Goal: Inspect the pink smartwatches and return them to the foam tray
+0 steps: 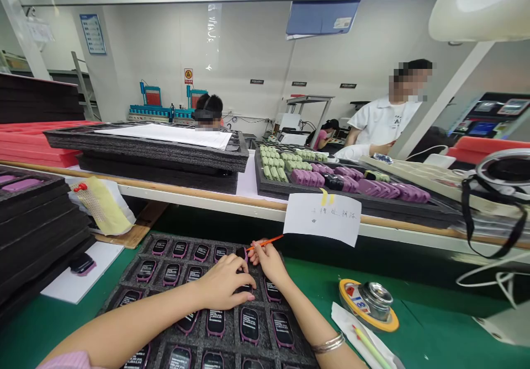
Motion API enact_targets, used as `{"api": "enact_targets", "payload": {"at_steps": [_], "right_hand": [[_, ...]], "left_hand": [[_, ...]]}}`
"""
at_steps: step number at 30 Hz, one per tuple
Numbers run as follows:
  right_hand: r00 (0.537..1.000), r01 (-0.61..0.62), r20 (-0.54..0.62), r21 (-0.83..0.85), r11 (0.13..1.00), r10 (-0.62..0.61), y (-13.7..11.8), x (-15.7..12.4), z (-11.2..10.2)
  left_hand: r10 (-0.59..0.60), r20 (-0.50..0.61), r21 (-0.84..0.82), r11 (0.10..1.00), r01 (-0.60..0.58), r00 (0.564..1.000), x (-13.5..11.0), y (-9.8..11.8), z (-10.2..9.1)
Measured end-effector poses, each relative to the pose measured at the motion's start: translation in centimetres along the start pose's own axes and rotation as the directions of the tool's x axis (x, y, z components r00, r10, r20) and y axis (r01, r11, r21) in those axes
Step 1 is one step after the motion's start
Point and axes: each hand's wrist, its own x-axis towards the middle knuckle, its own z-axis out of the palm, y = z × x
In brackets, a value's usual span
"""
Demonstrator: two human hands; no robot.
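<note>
A black foam tray (159,297) holds several smartwatches (249,325) in purple frames, their dark screens lit with white text. My left hand (226,282) rests over its middle, fingers bent and apart. One of its fingertips reaches a watch (241,252) in the far row, partly covered by my hands. My right hand (267,261) pinches a thin orange stick (271,240), whose left end points at that same watch. Whether the tip touches it I cannot tell. A metal bangle (329,343) circles my right wrist.
Right of the tray are a metal bottle (377,297) in a yellow tape ring and pens (368,344) on white paper. One watch (83,264) lies on a white sheet beside stacked foam trays (37,236). The shelf (199,195) ahead carries green and purple parts; people are beyond.
</note>
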Motion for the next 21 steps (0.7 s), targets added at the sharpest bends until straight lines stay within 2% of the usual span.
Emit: {"api": "enact_targets", "payload": {"at_steps": [7,16,21], "right_hand": [[0.999,0.033,0.002,0.013,0.999,-0.033,-1.3,-1.4,-0.6],[0.995,0.070,-0.066,0.008,0.997,-0.070,-1.8,-6.8,-0.6],[0.992,0.115,-0.036,-0.045,0.992,-0.117,-2.2,-7.8,-0.3]], "left_hand": [[-0.016,-0.037,-0.101,0.995,0.012,0.999,-0.6,-0.3,-0.3],[-0.060,-0.078,-0.165,0.985,0.046,0.995,-1.2,-0.4,0.6],[-0.130,-0.088,-0.202,0.973,0.110,0.988,-1.1,-0.5,0.6]]}}
